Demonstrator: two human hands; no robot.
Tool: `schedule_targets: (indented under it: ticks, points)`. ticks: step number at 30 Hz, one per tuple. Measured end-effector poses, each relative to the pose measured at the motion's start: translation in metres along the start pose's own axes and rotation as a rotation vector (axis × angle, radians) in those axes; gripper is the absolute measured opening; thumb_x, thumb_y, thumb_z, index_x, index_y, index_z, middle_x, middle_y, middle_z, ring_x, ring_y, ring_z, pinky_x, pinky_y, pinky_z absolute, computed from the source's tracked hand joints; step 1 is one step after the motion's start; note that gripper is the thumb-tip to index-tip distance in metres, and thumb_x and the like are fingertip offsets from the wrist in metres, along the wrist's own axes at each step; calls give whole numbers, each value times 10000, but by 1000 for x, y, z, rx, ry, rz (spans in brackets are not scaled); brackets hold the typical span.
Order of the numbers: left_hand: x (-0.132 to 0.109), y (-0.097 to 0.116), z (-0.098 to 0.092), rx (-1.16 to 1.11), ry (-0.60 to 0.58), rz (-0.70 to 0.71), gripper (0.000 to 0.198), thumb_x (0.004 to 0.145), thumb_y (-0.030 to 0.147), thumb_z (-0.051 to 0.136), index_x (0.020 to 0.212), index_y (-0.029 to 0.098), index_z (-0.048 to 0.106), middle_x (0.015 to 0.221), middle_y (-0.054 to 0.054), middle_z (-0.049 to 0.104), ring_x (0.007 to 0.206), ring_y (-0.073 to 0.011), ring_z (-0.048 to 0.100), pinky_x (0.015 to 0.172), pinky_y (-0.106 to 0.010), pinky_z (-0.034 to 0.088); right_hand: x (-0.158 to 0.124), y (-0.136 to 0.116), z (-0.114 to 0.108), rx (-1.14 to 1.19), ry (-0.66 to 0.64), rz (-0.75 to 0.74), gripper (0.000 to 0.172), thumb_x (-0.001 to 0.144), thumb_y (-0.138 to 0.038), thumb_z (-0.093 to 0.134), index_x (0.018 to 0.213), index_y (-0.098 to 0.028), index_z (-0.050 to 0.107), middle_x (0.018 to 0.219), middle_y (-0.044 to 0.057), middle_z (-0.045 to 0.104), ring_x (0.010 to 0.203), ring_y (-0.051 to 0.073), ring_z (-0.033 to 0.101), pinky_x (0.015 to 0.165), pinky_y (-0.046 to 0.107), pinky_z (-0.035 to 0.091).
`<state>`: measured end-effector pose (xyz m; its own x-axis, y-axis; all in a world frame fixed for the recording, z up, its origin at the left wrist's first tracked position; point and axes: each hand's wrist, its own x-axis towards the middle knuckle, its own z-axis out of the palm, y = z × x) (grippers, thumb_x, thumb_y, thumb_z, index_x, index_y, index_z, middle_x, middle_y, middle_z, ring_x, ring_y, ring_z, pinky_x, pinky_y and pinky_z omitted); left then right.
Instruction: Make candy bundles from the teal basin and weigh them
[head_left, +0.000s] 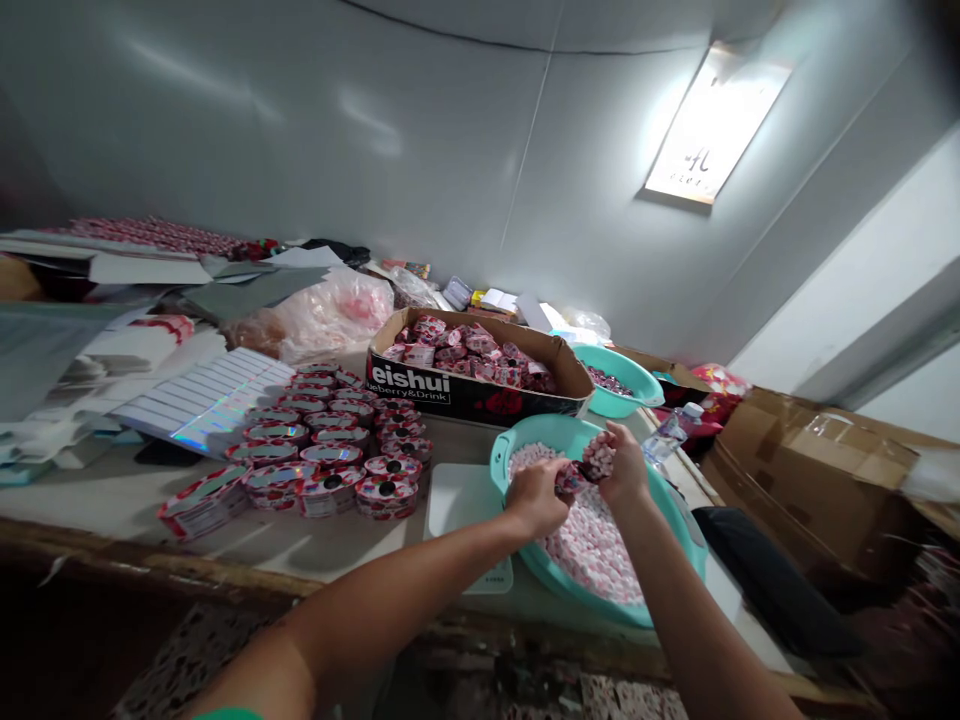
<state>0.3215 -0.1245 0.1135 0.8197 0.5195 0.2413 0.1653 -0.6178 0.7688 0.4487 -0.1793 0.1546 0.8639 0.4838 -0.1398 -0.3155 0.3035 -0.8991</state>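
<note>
Over a teal basin [525,445] full of small pink-and-white wrapped candies [592,545], my left hand [536,495] and my right hand [622,470] meet. The right hand is closed round a bunch of candies [598,458] held above the basin. The left hand is closed on a small red-patterned package [570,482] right beside that bunch. Both forearms reach in from the lower edge of the view.
Rows of round red-and-white tins [330,450] stand on the table to the left. A cardboard box [480,385] with red packets sits behind the basin, a second teal bowl [619,380] beside it. A water bottle [667,432] and cardboard cartons [810,470] are at the right.
</note>
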Motion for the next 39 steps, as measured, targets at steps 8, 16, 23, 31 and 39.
schedule_targets:
  ticks: [8,16,23,31,39]
  points:
    - [0,0,0,17,21,27,510,697,231,601,1207,241,576,1150,-52,656,1046,-246,610,953,-361,477,-7,-3,10,-2,81,39,246,712,-317,592,561,-204,435,435,-48,468,369,82,425,374,206,376]
    - [-2,1,-2,8,29,-3,505,702,249,611,1206,245,582,1159,-50,652,1050,-246,609,964,-365,473,-11,-3,11,13,42,32,245,708,-312,605,547,-191,466,442,-48,487,382,83,458,397,203,409]
    - [-2,1,-1,-14,60,-4,484,697,217,599,1179,255,600,1147,-32,662,1055,-228,611,966,-348,477,-9,-1,12,24,46,30,259,719,-312,595,532,-192,460,441,-44,487,384,79,457,385,202,392]
    - [-2,-1,1,6,43,-32,513,700,252,610,1210,277,575,1148,-26,660,1031,-226,618,927,-331,491,-7,1,16,5,80,10,230,746,-274,554,555,-187,459,437,-46,483,367,71,425,368,193,362]
    - [-2,1,-2,-2,53,0,455,729,260,582,1183,291,583,1099,-15,674,1004,-225,623,881,-319,500,-9,1,16,-67,-19,17,224,768,-321,568,603,-183,506,504,-37,524,438,84,492,422,193,415]
